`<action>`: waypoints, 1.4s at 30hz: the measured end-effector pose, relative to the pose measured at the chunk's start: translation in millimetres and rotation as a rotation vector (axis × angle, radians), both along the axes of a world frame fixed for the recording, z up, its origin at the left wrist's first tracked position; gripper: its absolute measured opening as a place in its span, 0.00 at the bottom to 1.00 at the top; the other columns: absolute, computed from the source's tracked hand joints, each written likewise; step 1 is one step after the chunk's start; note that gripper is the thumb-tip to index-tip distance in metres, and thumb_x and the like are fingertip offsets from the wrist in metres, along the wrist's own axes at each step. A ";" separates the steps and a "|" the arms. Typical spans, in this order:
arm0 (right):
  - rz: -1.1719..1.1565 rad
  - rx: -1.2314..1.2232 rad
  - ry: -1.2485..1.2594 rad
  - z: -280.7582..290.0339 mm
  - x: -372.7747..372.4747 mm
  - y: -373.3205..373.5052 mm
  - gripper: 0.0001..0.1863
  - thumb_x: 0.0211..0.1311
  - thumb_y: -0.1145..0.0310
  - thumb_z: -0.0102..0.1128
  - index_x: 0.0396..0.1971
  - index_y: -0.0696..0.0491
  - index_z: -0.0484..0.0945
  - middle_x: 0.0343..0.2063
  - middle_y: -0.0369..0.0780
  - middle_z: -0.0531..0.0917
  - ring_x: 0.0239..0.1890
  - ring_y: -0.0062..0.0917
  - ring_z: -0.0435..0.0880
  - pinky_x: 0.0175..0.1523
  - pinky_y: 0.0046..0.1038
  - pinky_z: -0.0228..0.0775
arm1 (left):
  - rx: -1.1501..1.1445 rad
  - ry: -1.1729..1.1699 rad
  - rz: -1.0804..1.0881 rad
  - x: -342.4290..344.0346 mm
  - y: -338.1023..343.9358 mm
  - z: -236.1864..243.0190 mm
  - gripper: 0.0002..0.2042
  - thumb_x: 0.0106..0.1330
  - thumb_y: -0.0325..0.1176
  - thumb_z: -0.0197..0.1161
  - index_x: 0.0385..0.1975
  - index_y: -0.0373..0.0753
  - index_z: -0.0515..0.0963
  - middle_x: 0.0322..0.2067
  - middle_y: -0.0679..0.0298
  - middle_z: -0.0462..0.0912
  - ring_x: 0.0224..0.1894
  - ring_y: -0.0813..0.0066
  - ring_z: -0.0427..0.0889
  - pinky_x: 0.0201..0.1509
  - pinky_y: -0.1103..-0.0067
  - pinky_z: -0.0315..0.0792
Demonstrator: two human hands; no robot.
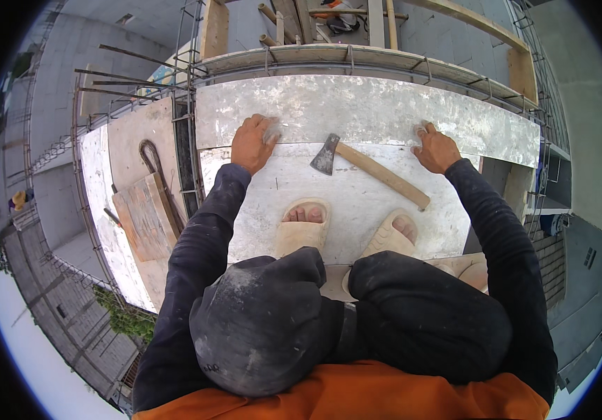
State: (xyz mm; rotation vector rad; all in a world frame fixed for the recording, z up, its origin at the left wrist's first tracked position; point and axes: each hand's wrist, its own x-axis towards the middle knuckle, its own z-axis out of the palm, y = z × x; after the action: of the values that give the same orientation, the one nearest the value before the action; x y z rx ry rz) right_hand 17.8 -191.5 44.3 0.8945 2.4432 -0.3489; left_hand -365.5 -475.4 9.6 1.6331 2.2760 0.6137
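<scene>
A long, whitish board (357, 105) with worn, patchy paint lies crosswise in front of me. My left hand (253, 142) is on the left part of its near edge, fingers bent over the top. Towards the other end, my right hand (436, 148) has that same edge, its fingers curled too. Both hands' thumb sides look grey with dust. Between them an axe (385, 176) rests on the pale panel (266, 210) under my feet, its dark head towards my left hand and its wooden handle slanting to the right. Undersides of both hands are hidden.
Steel rebar (350, 59) runs beyond the board, with more bars sticking out at left. A wooden block (148, 215) and a bent metal bar (157, 164) lie on the left panel. Another person (343, 17) is below at the far side. Gaps drop away around the platform.
</scene>
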 end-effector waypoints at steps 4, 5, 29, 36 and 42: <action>-0.004 -0.001 -0.014 -0.5 -4.7 3.6 0.30 0.74 0.55 0.62 0.68 0.57 0.75 0.72 0.54 0.71 0.60 0.51 0.85 0.65 0.49 0.79 | -0.020 0.071 -0.123 -2.0 15.4 -4.3 0.13 0.68 0.34 0.70 0.51 0.46 0.86 0.46 0.61 0.82 0.51 0.55 0.80 0.55 0.62 0.75; -0.006 -0.004 0.002 -0.4 -2.3 5.3 0.29 0.74 0.56 0.62 0.68 0.57 0.75 0.72 0.53 0.71 0.61 0.50 0.85 0.65 0.49 0.78 | -0.038 0.075 -0.131 -2.8 20.1 -6.7 0.11 0.69 0.35 0.69 0.49 0.45 0.86 0.46 0.61 0.82 0.51 0.56 0.80 0.55 0.62 0.75; 0.029 0.111 0.047 -10.3 -63.8 23.8 0.46 0.76 0.39 0.59 0.85 0.43 0.53 0.84 0.47 0.54 0.84 0.45 0.54 0.82 0.54 0.59 | -0.151 0.297 -0.425 5.2 136.0 -3.1 0.35 0.79 0.48 0.61 0.81 0.43 0.60 0.78 0.54 0.65 0.80 0.50 0.62 0.84 0.56 0.58; 0.110 0.153 0.131 -46.5 -92.2 48.8 0.47 0.78 0.30 0.47 0.85 0.45 0.53 0.80 0.50 0.63 0.83 0.45 0.59 0.87 0.51 0.43 | -0.377 0.138 -0.240 17.8 170.5 -21.0 0.38 0.78 0.55 0.60 0.81 0.42 0.60 0.76 0.47 0.67 0.80 0.46 0.61 0.83 0.50 0.47; 0.062 -0.059 0.053 -37.4 -106.2 70.6 0.55 0.69 0.25 0.56 0.83 0.49 0.59 0.75 0.54 0.69 0.81 0.49 0.61 0.86 0.53 0.44 | -0.357 -0.011 -0.204 7.4 175.2 -27.0 0.37 0.70 0.56 0.69 0.73 0.39 0.71 0.72 0.46 0.71 0.78 0.45 0.63 0.82 0.53 0.46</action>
State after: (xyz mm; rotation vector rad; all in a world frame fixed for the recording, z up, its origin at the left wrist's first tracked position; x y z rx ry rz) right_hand -88.4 -121.0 6.9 0.7920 2.4894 -0.4249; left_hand -358.1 -300.2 -17.4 1.6437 2.0299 0.1556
